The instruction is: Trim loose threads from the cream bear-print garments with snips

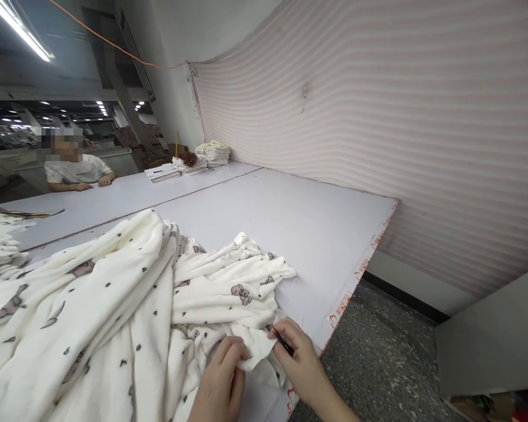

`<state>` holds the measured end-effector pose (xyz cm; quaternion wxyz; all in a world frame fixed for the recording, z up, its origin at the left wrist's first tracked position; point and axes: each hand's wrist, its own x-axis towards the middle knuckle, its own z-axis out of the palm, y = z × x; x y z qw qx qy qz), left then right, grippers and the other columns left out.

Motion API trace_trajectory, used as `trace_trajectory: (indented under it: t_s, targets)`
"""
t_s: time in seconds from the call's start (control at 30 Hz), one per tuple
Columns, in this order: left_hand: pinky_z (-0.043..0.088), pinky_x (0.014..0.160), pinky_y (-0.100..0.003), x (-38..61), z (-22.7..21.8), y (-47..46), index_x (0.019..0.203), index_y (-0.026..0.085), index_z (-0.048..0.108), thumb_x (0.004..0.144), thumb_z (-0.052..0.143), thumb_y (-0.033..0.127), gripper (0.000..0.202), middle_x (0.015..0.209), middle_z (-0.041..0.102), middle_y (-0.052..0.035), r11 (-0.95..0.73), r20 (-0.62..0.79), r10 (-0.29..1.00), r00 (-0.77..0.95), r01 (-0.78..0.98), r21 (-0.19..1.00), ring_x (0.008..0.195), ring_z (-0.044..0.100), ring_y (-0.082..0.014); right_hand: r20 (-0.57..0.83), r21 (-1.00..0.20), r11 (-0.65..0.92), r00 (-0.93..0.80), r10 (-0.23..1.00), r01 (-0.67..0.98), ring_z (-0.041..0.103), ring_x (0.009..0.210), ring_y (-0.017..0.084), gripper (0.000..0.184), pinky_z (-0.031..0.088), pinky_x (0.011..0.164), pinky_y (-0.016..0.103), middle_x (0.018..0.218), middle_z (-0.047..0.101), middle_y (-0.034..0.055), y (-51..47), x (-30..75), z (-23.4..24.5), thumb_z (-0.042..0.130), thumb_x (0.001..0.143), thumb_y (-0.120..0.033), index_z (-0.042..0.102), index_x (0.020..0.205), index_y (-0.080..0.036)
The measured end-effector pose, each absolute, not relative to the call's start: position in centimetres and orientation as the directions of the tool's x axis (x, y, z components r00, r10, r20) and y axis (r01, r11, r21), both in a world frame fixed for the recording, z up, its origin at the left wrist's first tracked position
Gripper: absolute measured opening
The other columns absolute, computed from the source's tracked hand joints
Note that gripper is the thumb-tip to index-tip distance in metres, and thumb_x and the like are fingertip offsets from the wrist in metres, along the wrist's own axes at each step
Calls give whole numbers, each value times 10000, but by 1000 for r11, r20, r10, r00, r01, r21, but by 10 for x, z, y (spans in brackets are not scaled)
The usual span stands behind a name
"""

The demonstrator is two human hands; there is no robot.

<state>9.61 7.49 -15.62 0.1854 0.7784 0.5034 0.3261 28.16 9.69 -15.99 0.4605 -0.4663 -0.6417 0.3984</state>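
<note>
My left hand (pixel 225 375) is closed on the edge of a white fleece fabric (pixel 127 305) printed with grey-pink animals and small dark marks. In my right hand (pixel 301 357) is a small, slim black tool that looks like thread snips (pixel 284 343). Its tip points at the fabric edge, close to the fingers of my left hand. A pale corner of the cloth stretches between both hands, and my right fingertips touch it. The bulk of the fabric lies heaped in folds to the left of my hands.
The pale table (pixel 290 202) runs away from me, its right edge stuck with red-printed tape (pixel 341 310). Folded stacks (pixel 212 153) stand at the far end. A person (pixel 79 170) leans on the far left side. A striped cloth (pixel 356 105) hangs along the wall.
</note>
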Motion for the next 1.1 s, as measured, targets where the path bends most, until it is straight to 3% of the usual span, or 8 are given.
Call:
trace_trajectory:
  t_s: [0.17, 0.33, 0.43, 0.6, 0.87, 1.1]
  targets:
    - [470, 681, -299, 104, -147, 75, 790, 209, 439, 813, 452, 64, 148, 873, 496, -47, -485, 480, 844, 240, 724, 491, 762, 537, -185, 240, -918, 274, -149, 959, 287, 561, 757, 164, 98, 438, 678, 244, 832, 553, 8, 83, 279, -153, 503, 819, -120, 541, 838, -209]
    - [457, 715, -249, 97, -144, 81, 838, 186, 477, 837, 402, -26, 226, 932, 538, -71, -657, 606, 706, 367, 659, 367, 836, 535, -168, 92, -926, 185, -281, 955, 328, 613, 882, 181, 173, 462, 772, 246, 957, 616, 21, 77, 295, -132, 612, 811, -196, 642, 978, -231]
    - [449, 723, -269, 93, -143, 83, 858, 178, 481, 828, 401, -46, 240, 907, 578, -70, -701, 600, 679, 423, 618, 357, 811, 526, -171, 67, -876, 219, -342, 937, 430, 632, 902, 189, 214, 464, 762, 246, 957, 661, 20, 78, 298, -117, 589, 853, -235, 676, 1047, -260]
    - [434, 692, -283, 94, -140, 84, 827, 189, 451, 804, 406, -52, 246, 876, 601, -56, -689, 563, 703, 434, 613, 388, 773, 524, -171, 54, -740, 308, -403, 913, 598, 642, 794, 192, 180, 444, 653, 239, 860, 679, 16, 80, 293, -102, 562, 878, -269, 721, 963, -267]
    - [458, 721, -284, 92, -136, 83, 797, 217, 399, 824, 412, -18, 237, 935, 602, -51, -642, 504, 759, 411, 602, 475, 841, 566, -174, 84, -891, 174, -223, 971, 419, 634, 764, 173, 207, 461, 686, 239, 782, 667, 13, 86, 295, -120, 545, 903, -308, 707, 817, -212]
    - [455, 714, -290, 91, -137, 83, 833, 212, 430, 830, 402, -27, 240, 921, 623, -58, -694, 529, 712, 462, 577, 430, 795, 556, -174, 82, -854, 237, -330, 941, 464, 649, 787, 197, 162, 481, 673, 252, 844, 690, 17, 82, 294, -111, 597, 860, -275, 734, 946, -272]
